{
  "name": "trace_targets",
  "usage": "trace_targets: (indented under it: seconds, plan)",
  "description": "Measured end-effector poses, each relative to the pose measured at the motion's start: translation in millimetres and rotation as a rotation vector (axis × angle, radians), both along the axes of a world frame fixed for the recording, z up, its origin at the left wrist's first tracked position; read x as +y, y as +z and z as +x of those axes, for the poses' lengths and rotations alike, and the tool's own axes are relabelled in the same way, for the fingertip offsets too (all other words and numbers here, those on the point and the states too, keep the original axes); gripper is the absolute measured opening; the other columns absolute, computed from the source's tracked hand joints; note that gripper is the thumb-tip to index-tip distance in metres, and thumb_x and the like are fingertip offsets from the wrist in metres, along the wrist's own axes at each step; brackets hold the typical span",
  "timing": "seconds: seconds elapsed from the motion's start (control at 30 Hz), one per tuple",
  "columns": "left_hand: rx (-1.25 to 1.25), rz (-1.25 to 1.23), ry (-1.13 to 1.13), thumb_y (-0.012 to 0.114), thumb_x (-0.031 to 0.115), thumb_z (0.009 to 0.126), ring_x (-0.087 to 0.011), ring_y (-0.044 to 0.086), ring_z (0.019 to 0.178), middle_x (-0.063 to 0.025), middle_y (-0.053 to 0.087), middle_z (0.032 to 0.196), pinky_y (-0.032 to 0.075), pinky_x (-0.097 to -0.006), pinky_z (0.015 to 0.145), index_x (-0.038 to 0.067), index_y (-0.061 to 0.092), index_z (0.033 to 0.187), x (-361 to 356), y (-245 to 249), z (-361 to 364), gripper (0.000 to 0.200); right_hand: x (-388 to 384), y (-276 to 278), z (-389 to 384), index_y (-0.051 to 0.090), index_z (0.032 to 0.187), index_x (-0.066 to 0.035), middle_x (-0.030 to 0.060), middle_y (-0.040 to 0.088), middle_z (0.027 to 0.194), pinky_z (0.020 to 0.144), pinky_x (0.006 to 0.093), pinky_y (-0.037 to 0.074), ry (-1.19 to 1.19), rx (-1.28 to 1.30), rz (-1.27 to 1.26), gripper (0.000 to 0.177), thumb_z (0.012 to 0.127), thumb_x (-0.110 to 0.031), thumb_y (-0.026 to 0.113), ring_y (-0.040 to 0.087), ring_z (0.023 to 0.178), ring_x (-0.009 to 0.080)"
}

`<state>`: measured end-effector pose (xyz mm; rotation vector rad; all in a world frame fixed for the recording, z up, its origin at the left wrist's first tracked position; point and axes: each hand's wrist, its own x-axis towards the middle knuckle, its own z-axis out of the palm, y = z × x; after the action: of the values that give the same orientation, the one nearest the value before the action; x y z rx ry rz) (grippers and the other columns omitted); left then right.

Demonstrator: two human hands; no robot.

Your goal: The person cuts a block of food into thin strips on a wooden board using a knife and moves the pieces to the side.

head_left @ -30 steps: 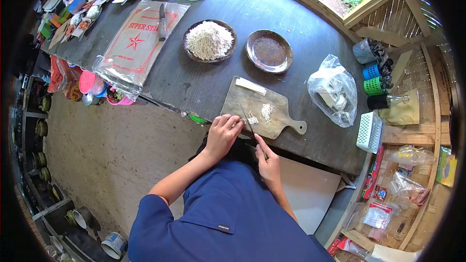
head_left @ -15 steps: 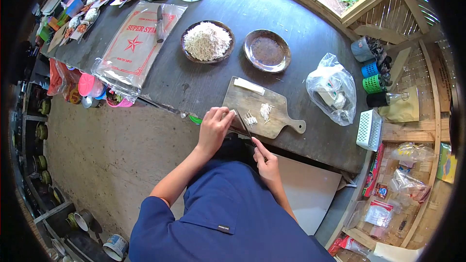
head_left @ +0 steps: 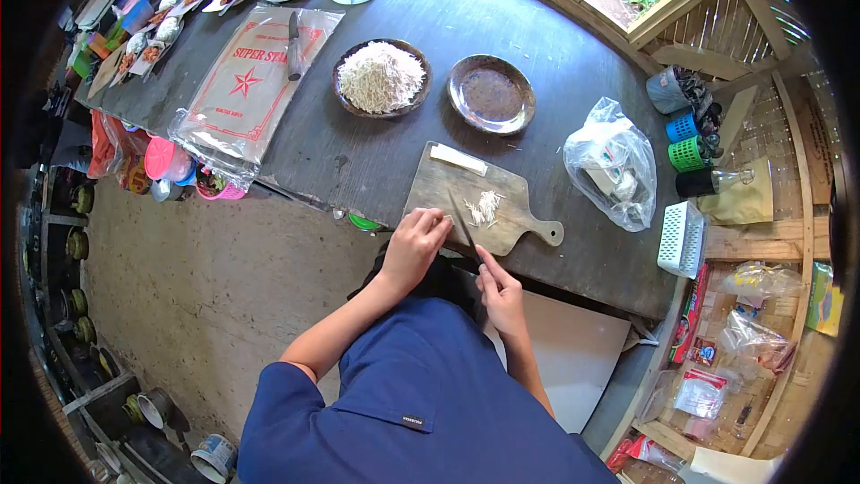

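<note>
My right hand (head_left: 500, 294) is wrapped round the handle of a narrow kitchen knife (head_left: 463, 222). Its dark blade points away from me over the near part of a wooden cutting board (head_left: 515, 206). Left of the blade, my left hand (head_left: 418, 246) is closed with bent fingers at the board's near edge. A small pale piece barely shows at its fingertips, mostly hidden. Thin white strips (head_left: 485, 208) lie in a loose pile just right of the blade. Along the board's far edge rests a longer white block (head_left: 459, 159).
Beyond the board stand a bowl heaped with white shreds (head_left: 381, 76) and a brown plate (head_left: 491, 94). A plastic bag (head_left: 611, 166) sits at right. Another knife (head_left: 294, 47) lies on a printed package (head_left: 246, 81) at left. A white basket (head_left: 681, 239) is by the right edge.
My left hand has shifted right and slightly nearer to me. The knife has moved a little right, and the cut strips, earlier in two groups, now form one pile.
</note>
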<state>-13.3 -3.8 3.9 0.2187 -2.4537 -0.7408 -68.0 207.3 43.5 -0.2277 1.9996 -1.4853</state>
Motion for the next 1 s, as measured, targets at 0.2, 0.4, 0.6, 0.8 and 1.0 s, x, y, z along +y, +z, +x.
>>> trace_targets:
  seconds: [0.2,0.4,0.6,0.8,1.0]
  plan:
    - [-0.008,0.007,-0.048,0.078,0.011,0.093,-0.0281,0.067,0.106,-0.0081,0.068,0.111,0.057,-0.0418,0.092,0.004,0.077,0.113,7,-2,-2,0.021,9,-8,-4,0.067,0.153,-0.017,-0.0067,0.054,0.082,0.064,0.0226,0.042,-0.065,0.033,0.018,0.040,0.113,-0.018,0.061,0.045,0.072,0.0037]
    - [-0.030,-0.024,-0.105,0.078,0.011,0.092,-0.0267,0.067,0.106,-0.0075,0.067,0.111,0.058,-0.0399,0.092,0.004,0.077,0.113,7,-5,-3,0.021,6,-11,5,0.069,0.150,-0.022,0.0083,0.067,0.082,0.072,0.0295,0.051,-0.007,0.265,0.137,0.039,0.112,-0.021,0.063,0.052,0.072,0.0081]
    - [-0.046,-0.031,-0.118,0.077,0.010,0.091,-0.0265,0.066,0.107,-0.0077,0.066,0.112,0.058,-0.0391,0.092,0.004,0.076,0.113,6,-4,-3,0.023,11,9,11,0.069,0.149,-0.021,0.0170,0.079,0.104,0.082,0.0317,0.055,0.040,0.283,0.220,0.037,0.112,-0.022,0.062,0.066,0.082,0.0131]
    - [-0.042,-0.002,-0.117,0.078,0.010,0.090,-0.0269,0.066,0.107,-0.0073,0.067,0.112,0.058,-0.0396,0.093,0.003,0.076,0.111,6,-2,-1,0.021,1,1,15,0.067,0.152,-0.015,-0.0030,0.055,0.079,0.068,0.0249,0.046,0.052,0.359,0.188,0.040,0.112,-0.016,0.062,0.048,0.073,0.0061]
    - [-0.041,-0.005,-0.124,0.077,0.008,0.090,-0.0275,0.066,0.107,-0.0074,0.067,0.114,0.058,-0.0395,0.094,0.002,0.075,0.109,4,-1,-2,0.020,8,2,15,0.067,0.153,-0.015,-0.0032,0.054,0.079,0.067,0.0245,0.045,0.051,0.349,0.170,0.041,0.112,-0.015,0.061,0.047,0.072,0.0061]
